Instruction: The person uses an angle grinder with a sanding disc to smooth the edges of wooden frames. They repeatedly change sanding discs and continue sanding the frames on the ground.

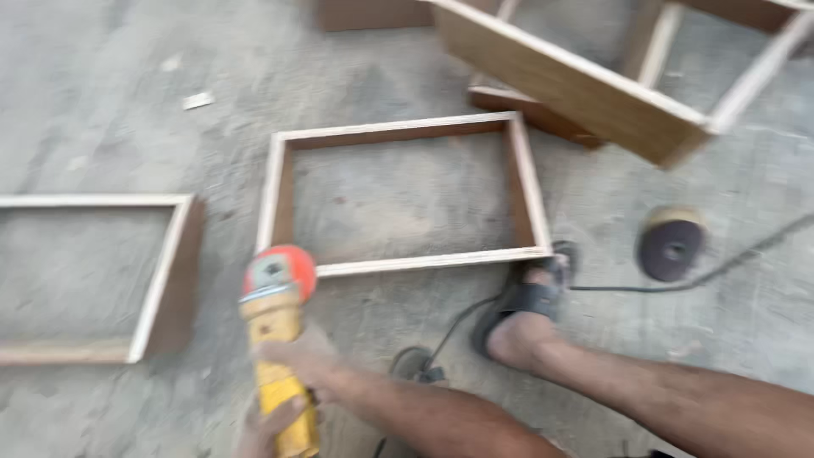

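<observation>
angle grinder (275, 339): yellow plastic body, orange plastic guard, slight sheen. wooden frame (398, 193) at floor centre: pale raw plywood edges, darker brown inner faces, matt. concrete floor (102, 127): grey, rough, dusty. sandal (530, 298): black, matt. sanding disc (670, 246) toward the floor's right edge: dark, coarse.

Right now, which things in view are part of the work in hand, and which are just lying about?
In hand or close by:
- yellow angle grinder, gripped by the right hand and the left hand
- its black cable
- open wooden frame just ahead of the grinder

Lying about:
- second frame at the left
- larger wooden frame at the top right
- dark round disc
- small scrap on the concrete floor
</observation>
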